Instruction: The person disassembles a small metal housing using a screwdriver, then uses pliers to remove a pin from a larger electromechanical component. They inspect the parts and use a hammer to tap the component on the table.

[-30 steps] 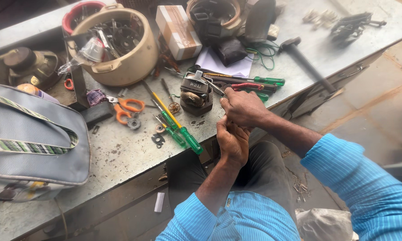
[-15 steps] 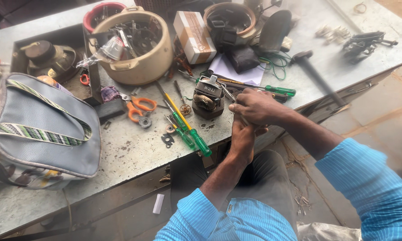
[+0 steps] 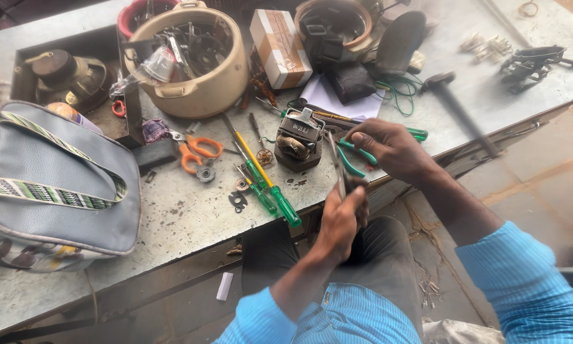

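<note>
Landmark: small motor point(image 3: 299, 139), standing on the grey bench point(image 3: 172, 220) at its near edge, copper windings showing, plate on top.

Left hand point(image 3: 340, 220): just in front of the motor and below the bench edge, over the lap. Fingers curled shut around a small dark part; a thin metal blade or shaft point(image 3: 336, 167) rises from the fist toward the motor's right side. Cannot tell what the part is; the fist hides it.

Right hand point(image 3: 388, 148): directly right of the motor, above the green-handled pliers point(image 3: 356, 153). Fingers bunched together, tips turned down toward the top of the shaft; whether they pinch it or only touch it cannot be told. Wrist bent, forearm running back to the lower right in a blue sleeve.

Handling, judged: shaft looks stiff, thin and light, probably smooth metal and slippery at the tip; safest hold is low, at the thick dark part. Motor looks dense and heavy for its size; the windings are delicate, so take it by the steel frame.

Around the motor: green and yellow screwdrivers point(image 3: 268, 185) just left of it, orange scissors point(image 3: 194, 153) further left, grey bag point(image 3: 57, 185) far left. Behind it, a cream pot point(image 3: 200, 89) of parts and a white box point(image 3: 277, 48). Hammer point(image 3: 458, 111) well to the right.
</note>
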